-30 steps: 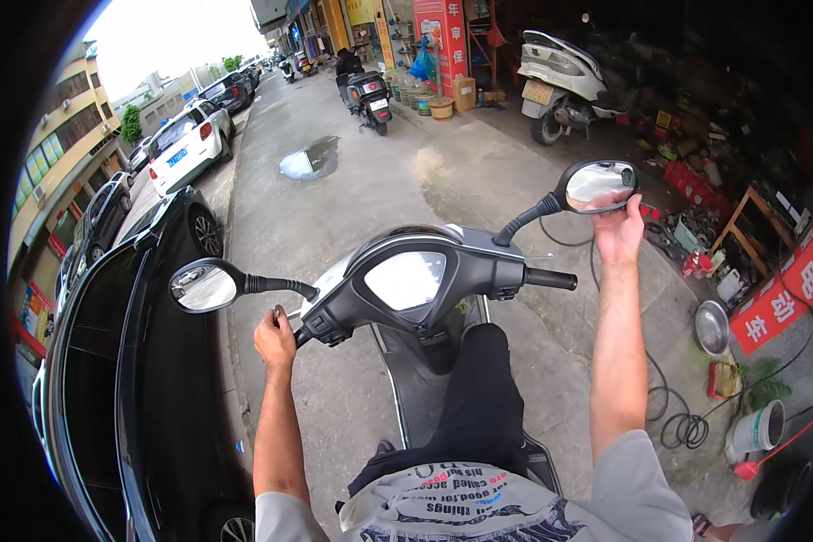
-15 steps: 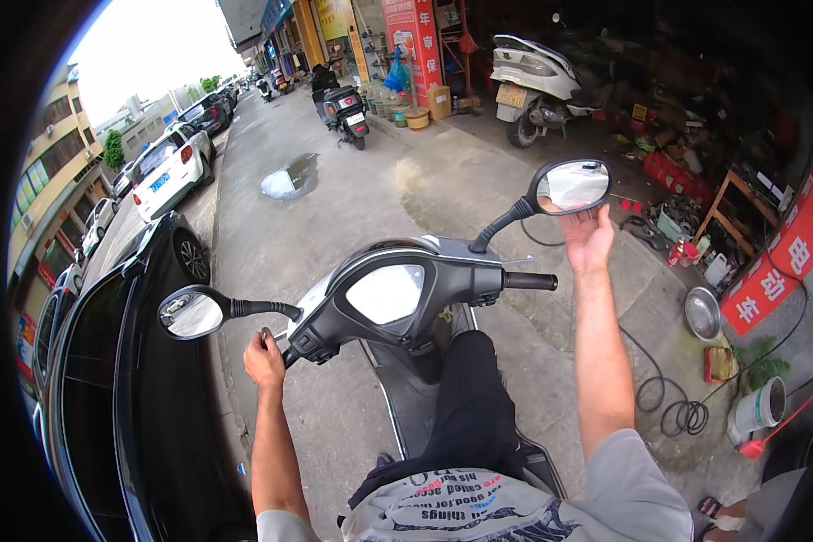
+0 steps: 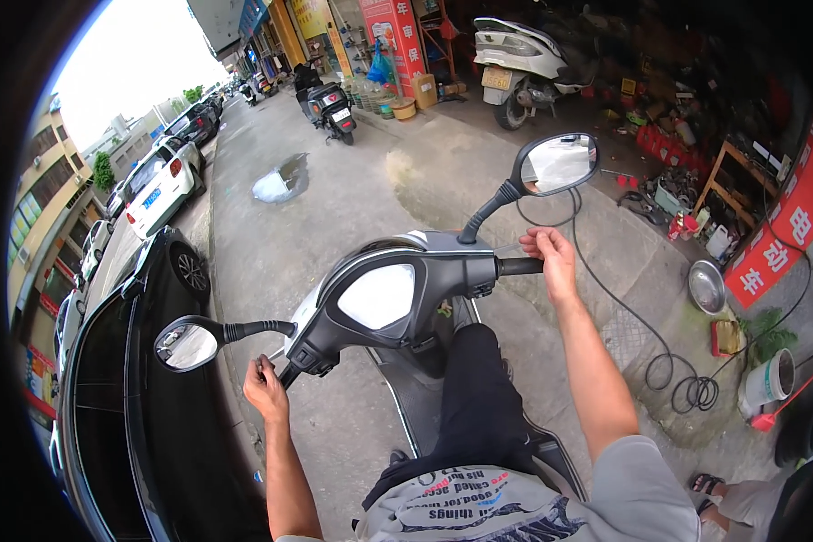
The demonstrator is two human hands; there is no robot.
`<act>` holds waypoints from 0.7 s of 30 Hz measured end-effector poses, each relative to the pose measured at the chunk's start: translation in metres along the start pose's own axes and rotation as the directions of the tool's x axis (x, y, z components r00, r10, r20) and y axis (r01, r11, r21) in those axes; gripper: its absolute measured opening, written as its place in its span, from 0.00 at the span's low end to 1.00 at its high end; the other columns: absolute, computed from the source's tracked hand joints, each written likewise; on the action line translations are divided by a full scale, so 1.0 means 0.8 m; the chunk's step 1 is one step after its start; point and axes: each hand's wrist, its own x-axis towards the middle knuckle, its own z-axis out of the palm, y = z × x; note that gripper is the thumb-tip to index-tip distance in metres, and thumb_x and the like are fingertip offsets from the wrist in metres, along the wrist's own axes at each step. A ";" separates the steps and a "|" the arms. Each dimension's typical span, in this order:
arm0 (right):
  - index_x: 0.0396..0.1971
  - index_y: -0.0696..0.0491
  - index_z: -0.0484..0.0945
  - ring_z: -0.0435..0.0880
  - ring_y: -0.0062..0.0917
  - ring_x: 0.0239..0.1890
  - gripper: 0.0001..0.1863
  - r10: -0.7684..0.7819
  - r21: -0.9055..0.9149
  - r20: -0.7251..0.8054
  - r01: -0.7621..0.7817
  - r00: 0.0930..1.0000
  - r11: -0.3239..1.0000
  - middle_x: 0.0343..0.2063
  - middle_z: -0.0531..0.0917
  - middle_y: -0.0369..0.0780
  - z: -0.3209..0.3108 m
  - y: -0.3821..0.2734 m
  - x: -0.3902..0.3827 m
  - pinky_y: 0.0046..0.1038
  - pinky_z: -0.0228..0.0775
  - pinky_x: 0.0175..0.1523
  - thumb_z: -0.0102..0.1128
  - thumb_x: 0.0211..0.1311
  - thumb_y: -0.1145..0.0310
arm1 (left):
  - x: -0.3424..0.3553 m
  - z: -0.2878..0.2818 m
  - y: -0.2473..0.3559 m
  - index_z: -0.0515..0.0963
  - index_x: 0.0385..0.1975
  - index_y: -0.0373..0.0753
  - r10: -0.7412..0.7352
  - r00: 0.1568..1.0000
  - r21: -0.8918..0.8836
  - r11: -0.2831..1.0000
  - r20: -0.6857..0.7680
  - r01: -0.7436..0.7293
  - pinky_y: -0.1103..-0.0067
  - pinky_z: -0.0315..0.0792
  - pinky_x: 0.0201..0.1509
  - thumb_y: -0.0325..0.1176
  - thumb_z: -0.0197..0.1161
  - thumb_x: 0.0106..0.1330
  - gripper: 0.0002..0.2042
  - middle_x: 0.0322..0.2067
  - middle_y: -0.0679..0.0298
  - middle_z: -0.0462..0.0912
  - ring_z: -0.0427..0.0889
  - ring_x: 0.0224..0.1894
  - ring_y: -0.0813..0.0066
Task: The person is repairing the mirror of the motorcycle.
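I sit astride a scooter [image 3: 443, 262] with a black front cowl and a pale, glare-covered display [image 3: 377, 296]. My left hand [image 3: 266, 390] is closed round the end of the left handlebar grip [image 3: 289, 373], its curled fingers by the lever there. At the other end of the bar, my right hand [image 3: 551, 259] lies beside the black right grip [image 3: 519, 266]. Its fingers are curled at the tip of the thin brake lever [image 3: 508, 247]. The right mirror [image 3: 560, 164] stands above that hand; the left mirror [image 3: 188, 347] sticks out beyond the left one.
A black car [image 3: 108, 388] is parked close on my left, a white pickup [image 3: 164, 185] ahead of it. Ahead stand a dark scooter [image 3: 330, 108] and a white scooter [image 3: 522, 68]. Right lie a coiled hose [image 3: 696, 393], metal bowl [image 3: 706, 287] and white bucket [image 3: 768, 379]. A person's sandalled foot [image 3: 706, 485] shows.
My right hand has dropped from under the right mirror to the brake lever. That mirror now sits slightly higher and further left in view. My left hand stays at its grip.
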 end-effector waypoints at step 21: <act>0.43 0.58 0.70 0.79 0.20 0.26 0.06 0.238 0.254 0.402 -0.358 0.884 0.899 0.25 0.78 0.38 0.068 -0.012 -0.209 0.22 0.74 0.35 0.45 0.72 0.76 | -0.058 0.134 0.328 0.76 0.48 0.34 0.455 0.318 -0.553 0.638 0.832 0.536 0.81 0.70 0.43 0.36 0.52 0.74 0.13 0.37 0.65 0.77 0.74 0.40 0.80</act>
